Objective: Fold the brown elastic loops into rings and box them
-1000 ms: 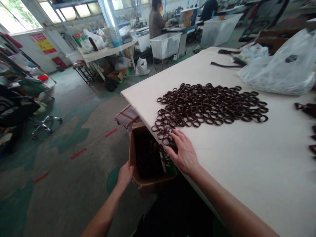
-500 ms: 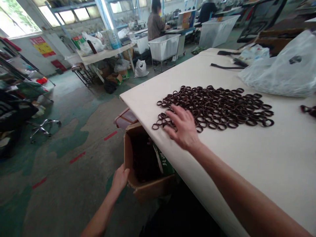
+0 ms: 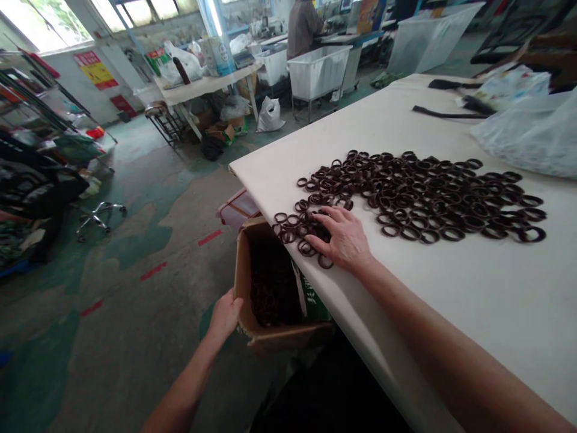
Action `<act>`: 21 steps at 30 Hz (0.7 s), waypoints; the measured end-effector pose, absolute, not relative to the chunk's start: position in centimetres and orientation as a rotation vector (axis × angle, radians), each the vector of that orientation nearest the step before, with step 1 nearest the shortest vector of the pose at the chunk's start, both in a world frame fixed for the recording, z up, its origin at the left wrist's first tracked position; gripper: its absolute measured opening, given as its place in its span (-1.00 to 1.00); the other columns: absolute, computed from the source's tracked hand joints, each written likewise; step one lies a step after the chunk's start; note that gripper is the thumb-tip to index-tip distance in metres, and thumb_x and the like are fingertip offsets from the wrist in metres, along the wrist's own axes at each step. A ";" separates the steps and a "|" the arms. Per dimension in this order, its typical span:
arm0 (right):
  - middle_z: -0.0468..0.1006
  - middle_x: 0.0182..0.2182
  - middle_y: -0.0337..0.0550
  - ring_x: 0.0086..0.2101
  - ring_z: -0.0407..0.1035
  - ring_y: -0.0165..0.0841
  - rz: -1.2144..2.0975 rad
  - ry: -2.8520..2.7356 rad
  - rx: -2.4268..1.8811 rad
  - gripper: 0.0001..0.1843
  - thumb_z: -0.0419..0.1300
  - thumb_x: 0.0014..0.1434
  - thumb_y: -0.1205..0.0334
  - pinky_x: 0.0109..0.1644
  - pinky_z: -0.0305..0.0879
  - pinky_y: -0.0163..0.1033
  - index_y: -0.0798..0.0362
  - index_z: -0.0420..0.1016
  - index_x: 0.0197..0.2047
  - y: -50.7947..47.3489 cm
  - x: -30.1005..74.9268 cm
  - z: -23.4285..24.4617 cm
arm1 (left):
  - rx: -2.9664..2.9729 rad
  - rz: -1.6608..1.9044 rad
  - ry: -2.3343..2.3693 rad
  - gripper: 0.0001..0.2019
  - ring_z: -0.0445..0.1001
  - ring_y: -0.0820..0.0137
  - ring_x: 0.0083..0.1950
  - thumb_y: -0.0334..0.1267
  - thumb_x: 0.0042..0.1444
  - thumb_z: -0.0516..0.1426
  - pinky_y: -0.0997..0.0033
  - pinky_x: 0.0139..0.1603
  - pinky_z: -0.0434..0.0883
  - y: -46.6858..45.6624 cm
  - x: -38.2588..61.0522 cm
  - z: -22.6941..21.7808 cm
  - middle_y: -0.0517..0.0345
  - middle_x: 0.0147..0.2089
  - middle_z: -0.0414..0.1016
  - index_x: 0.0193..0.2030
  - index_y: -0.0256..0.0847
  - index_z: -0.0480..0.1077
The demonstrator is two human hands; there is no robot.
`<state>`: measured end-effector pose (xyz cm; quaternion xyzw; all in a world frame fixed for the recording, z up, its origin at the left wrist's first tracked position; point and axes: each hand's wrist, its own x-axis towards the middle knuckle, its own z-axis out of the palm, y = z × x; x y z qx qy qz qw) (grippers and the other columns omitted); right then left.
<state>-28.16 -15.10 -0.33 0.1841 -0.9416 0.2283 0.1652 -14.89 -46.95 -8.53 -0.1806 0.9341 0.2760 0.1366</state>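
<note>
Dark brown rings [image 3: 428,195], like hair ties or small bands, lie heaped on the pale tabletop [image 3: 460,313]. My right hand [image 3: 346,240] rests palm down with fingers spread over a smaller cluster of these rings at the table's left edge. Below that edge stands an open cardboard box [image 3: 243,273], with more dark rings [image 3: 270,297] visible inside. My left hand [image 3: 226,314] grips the box's left rim, its thumb over the edge. A green printed panel [image 3: 314,294] shows at the box's right side, partly hidden by the table.
Clear plastic bags [image 3: 536,135] and black straps [image 3: 444,113] lie at the table's far right. Beyond are white wheeled bins [image 3: 318,72], a second table [image 3: 211,87] and a seated person [image 3: 303,30]. A chair base [image 3: 100,218] stands on the floor at left.
My right hand has drawn some rings away from the heap toward the table's left edge, leaving a gap. My left hand stays on the box rim. The view has shifted slightly.
</note>
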 end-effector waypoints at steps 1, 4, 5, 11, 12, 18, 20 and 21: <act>0.41 0.19 0.00 0.20 0.19 0.00 0.656 -2.685 0.564 -0.43 0.24 0.19 -0.15 0.26 0.15 0.14 0.02 0.50 0.15 -15.6 -27.7 -0.2 | -0.524 0.801 2.707 -0.67 0.52 0.25 -0.18 -0.38 0.12 -0.03 0.42 -0.19 0.35 -47.0 -15.0 -8.5 -0.03 -0.20 0.59 -0.07 -0.33 0.48; 0.43 0.18 -0.01 0.19 0.20 0.01 0.680 -2.674 0.672 -0.44 0.27 0.17 -0.14 0.25 0.14 0.15 0.03 0.51 0.13 -16.9 -26.5 0.0 | -0.527 0.802 2.718 -0.67 0.52 0.24 -0.17 -0.38 0.12 -0.03 0.42 -0.18 0.36 -47.1 -15.3 -8.2 -0.04 -0.20 0.59 -0.07 -0.34 0.48; 0.43 0.18 -0.01 0.19 0.21 0.01 0.695 -2.667 0.701 -0.44 0.27 0.17 -0.14 0.25 0.14 0.15 0.02 0.51 0.12 -17.3 -26.1 0.1 | -0.529 0.799 2.722 -0.67 0.52 0.24 -0.18 -0.37 0.13 -0.03 0.41 -0.18 0.36 -47.1 -15.4 -8.2 -0.05 -0.20 0.59 -0.07 -0.34 0.48; 0.43 0.19 -0.01 0.19 0.20 0.00 0.775 -2.646 0.861 -0.43 0.31 0.13 -0.14 0.23 0.15 0.15 -0.01 0.50 0.12 -19.9 -24.4 0.6 | -0.531 0.774 2.732 -0.66 0.54 0.22 -0.13 -0.38 0.13 -0.03 0.41 -0.15 0.38 -47.4 -16.0 -8.0 -0.08 -0.15 0.60 -0.05 -0.33 0.47; 0.42 0.19 0.00 0.19 0.21 0.00 0.779 -2.641 0.901 -0.43 0.31 0.14 -0.14 0.23 0.15 0.15 -0.01 0.49 0.12 -20.4 -24.2 0.6 | -0.530 0.769 2.734 -0.66 0.54 0.21 -0.13 -0.38 0.13 -0.03 0.40 -0.14 0.38 -47.3 -16.0 -8.0 -0.08 -0.15 0.60 -0.04 -0.33 0.47; 0.35 0.25 0.06 0.21 0.23 -0.07 0.791 -2.560 1.323 -0.40 0.25 0.20 -0.13 0.25 0.19 0.05 0.03 0.44 0.19 -23.0 -24.0 1.0 | -0.504 0.822 2.713 -0.69 0.54 0.24 -0.18 -0.36 0.14 -0.04 0.41 -0.17 0.37 -47.1 -15.7 -7.8 -0.02 -0.21 0.60 -0.10 -0.29 0.47; 0.29 0.30 0.07 0.25 0.19 -0.09 0.783 -2.494 1.404 -0.38 0.20 0.24 -0.16 0.31 0.13 0.05 0.03 0.41 0.23 -23.1 -25.0 1.2 | -0.500 0.855 2.702 -0.69 0.54 0.23 -0.16 -0.36 0.14 -0.05 0.41 -0.17 0.37 -47.0 -15.5 -7.9 -0.02 -0.19 0.61 -0.09 -0.29 0.46; 0.25 0.32 0.07 0.27 0.16 -0.08 0.765 -2.492 1.356 -0.37 0.17 0.26 -0.17 0.34 0.08 0.08 0.03 0.39 0.25 -22.9 -25.8 1.3 | -0.503 0.866 2.697 -0.69 0.54 0.23 -0.15 -0.35 0.13 -0.04 0.41 -0.16 0.37 -47.0 -15.4 -8.0 -0.03 -0.18 0.61 -0.09 -0.29 0.46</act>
